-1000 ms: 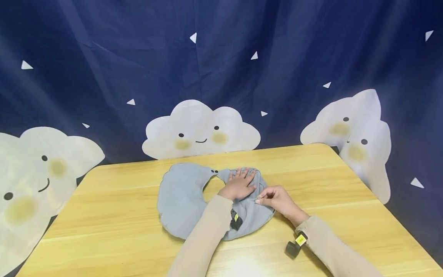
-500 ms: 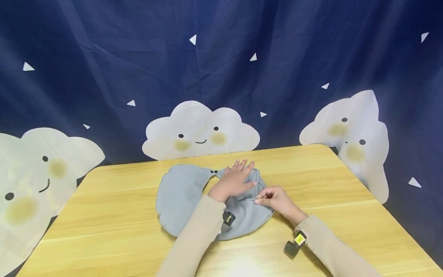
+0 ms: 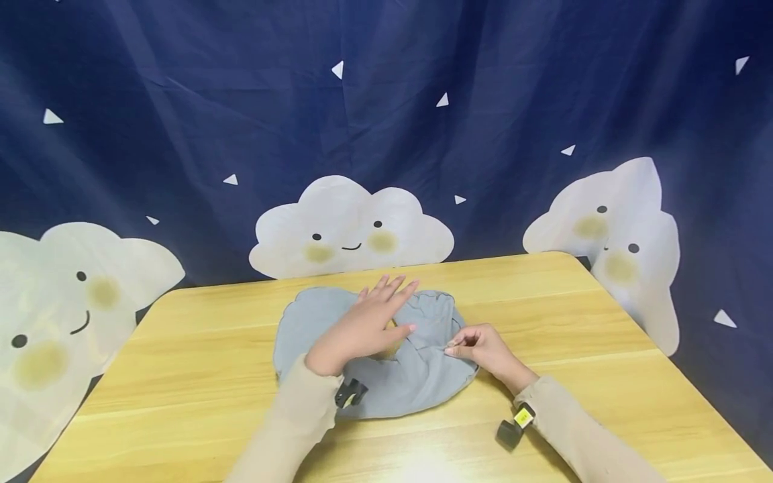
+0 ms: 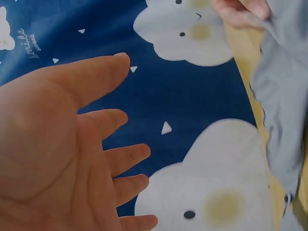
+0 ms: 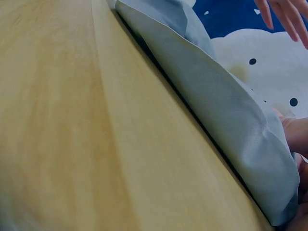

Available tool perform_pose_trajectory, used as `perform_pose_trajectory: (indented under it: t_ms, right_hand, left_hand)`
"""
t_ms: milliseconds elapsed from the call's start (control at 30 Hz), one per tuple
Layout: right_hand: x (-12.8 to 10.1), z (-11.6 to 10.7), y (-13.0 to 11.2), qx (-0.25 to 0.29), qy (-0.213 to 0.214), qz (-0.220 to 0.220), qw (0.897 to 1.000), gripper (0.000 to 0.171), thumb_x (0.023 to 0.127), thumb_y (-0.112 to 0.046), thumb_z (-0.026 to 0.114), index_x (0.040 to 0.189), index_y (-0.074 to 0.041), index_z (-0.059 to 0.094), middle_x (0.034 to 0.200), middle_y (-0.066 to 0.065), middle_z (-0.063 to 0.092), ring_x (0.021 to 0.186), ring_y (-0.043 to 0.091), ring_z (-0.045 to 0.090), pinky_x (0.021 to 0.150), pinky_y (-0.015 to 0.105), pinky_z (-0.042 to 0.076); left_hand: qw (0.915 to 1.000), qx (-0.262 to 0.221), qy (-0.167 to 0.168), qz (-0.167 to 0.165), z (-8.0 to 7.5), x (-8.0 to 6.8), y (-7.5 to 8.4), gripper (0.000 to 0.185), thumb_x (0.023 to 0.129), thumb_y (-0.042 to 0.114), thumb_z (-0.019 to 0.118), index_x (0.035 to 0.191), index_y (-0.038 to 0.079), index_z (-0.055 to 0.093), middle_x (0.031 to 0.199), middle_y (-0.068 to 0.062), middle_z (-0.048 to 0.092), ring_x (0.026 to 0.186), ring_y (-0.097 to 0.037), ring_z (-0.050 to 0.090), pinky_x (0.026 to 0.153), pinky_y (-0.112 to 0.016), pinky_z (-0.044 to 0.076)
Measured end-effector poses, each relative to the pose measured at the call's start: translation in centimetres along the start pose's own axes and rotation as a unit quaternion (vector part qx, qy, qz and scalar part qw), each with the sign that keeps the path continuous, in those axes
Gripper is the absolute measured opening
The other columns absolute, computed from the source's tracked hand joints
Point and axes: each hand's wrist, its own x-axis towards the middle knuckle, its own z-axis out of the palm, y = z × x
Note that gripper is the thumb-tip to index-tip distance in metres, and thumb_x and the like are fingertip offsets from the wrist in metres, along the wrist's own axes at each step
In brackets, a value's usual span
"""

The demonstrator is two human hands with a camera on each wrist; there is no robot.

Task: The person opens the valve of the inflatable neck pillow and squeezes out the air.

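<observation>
A grey U-shaped neck pillow lies on the table, its left half smooth and its right half wrinkled and flatter. My left hand hovers over its middle with fingers spread, holding nothing; in the left wrist view the palm faces the camera. At the pillow's right side my right hand pinches a fold of the cover between thumb and fingers. The right wrist view shows the pillow's near edge standing slightly off the tabletop. The pillow's far middle, where its two ends meet, is hidden behind my left hand in the head view.
The pale wooden table extends around the pillow on every side. Behind it hangs a dark blue curtain printed with white clouds and small triangles. A small black device hangs from my right wrist.
My left hand has lifted off the pillow's right half, where it lay flat, and has moved left above the middle. My right hand keeps its pinch in the same spot.
</observation>
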Motion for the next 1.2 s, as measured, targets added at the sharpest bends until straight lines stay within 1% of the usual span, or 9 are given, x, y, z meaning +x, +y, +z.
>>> perform_pose_trajectory:
  t_ms: [133,267,367,467,600,667,800,967,1200]
  right_hand:
    - [-0.3,0.1,-1.5,-0.005,0.000,-0.002,1.000,0.009,0.076,0.006,0.072,0.075,0.012,0.064,0.069,0.009,0.066,0.060,0.003,0.050,0.055,0.017,0.042]
    - [-0.3,0.2,-1.7,0.002,-0.001,-0.004,1.000,0.010,0.076,0.007,0.071,0.075,0.014,0.064,0.072,0.014,0.067,0.060,0.003,0.051,0.055,0.017,0.042]
    - [-0.4,0.4,-1.6,0.007,-0.003,-0.006,1.000,0.009,0.076,0.008,0.071,0.075,0.014,0.064,0.072,0.016,0.067,0.060,0.003,0.051,0.054,0.016,0.042]
    - [-0.3,0.4,-1.6,0.012,-0.003,-0.005,1.000,0.006,0.076,0.009,0.071,0.074,0.011,0.065,0.070,0.015,0.066,0.059,0.003,0.050,0.054,0.016,0.041]
    - [-0.3,0.3,-1.7,0.015,0.000,-0.003,1.000,0.008,0.076,0.009,0.070,0.071,0.003,0.068,0.069,0.013,0.066,0.059,0.004,0.050,0.054,0.017,0.042]
    - [-0.3,0.3,-1.7,0.014,0.001,-0.004,1.000,0.008,0.076,0.009,0.070,0.071,0.003,0.068,0.070,0.014,0.066,0.059,0.004,0.051,0.054,0.017,0.042]
    - [-0.4,0.3,-1.7,0.009,0.005,-0.007,1.000,0.005,0.076,0.009,0.070,0.073,0.009,0.066,0.071,0.015,0.066,0.060,0.004,0.051,0.054,0.017,0.042]
    - [-0.5,0.4,-1.6,0.009,0.001,-0.007,1.000,0.006,0.076,0.009,0.070,0.075,0.012,0.065,0.068,0.012,0.065,0.059,0.003,0.050,0.053,0.016,0.041]
    - [-0.5,0.5,-1.7,0.007,0.000,-0.003,1.000,0.009,0.076,0.008,0.070,0.076,0.014,0.063,0.069,0.012,0.065,0.059,0.003,0.050,0.055,0.017,0.042]
  left_hand:
    - [1.0000,-0.004,0.000,0.004,-0.4,-1.7,-1.6,0.068,0.096,0.044,0.048,0.152,0.020,0.018,0.156,-0.010,0.016,0.144,-0.032,0.005,0.112,-0.057,0.010]
    - [0.9998,0.001,0.006,0.018,-0.4,-3.2,-3.5,0.068,0.096,0.043,0.049,0.151,0.015,0.022,0.154,-0.014,0.022,0.142,-0.036,0.010,0.112,-0.058,0.014]
    - [0.9994,0.004,0.016,0.031,-0.2,-4.2,-4.9,0.066,0.095,0.041,0.051,0.150,0.013,0.027,0.152,-0.014,0.028,0.141,-0.038,0.014,0.112,-0.056,0.016]
    - [0.9986,-0.003,0.031,0.042,-0.2,-5.0,-6.2,0.063,0.095,0.037,0.054,0.148,0.012,0.032,0.150,-0.012,0.033,0.141,-0.039,0.017,0.112,-0.054,0.018]
    - [0.9968,-0.011,0.057,0.055,-0.2,-5.9,-7.5,0.060,0.094,0.036,0.057,0.146,0.014,0.037,0.147,-0.011,0.040,0.140,-0.038,0.021,0.111,-0.054,0.020]
    - [0.9961,-0.012,0.064,0.060,0.0,-6.2,-8.0,0.058,0.094,0.036,0.056,0.145,0.015,0.039,0.145,-0.011,0.041,0.140,-0.036,0.022,0.111,-0.054,0.021]
    - [0.9951,-0.013,0.070,0.068,0.5,-6.9,-8.9,0.055,0.094,0.035,0.057,0.142,0.014,0.044,0.144,-0.010,0.044,0.140,-0.034,0.024,0.110,-0.055,0.022]
    - [0.9927,-0.011,0.098,0.071,1.2,-7.7,-10.0,0.050,0.092,0.029,0.060,0.137,0.009,0.050,0.140,-0.012,0.049,0.136,-0.037,0.032,0.109,-0.055,0.024]
    - [0.9895,-0.046,0.124,0.058,2.1,-8.3,-11.7,0.046,0.092,0.024,0.062,0.134,0.007,0.054,0.136,-0.013,0.052,0.132,-0.040,0.037,0.107,-0.055,0.027]
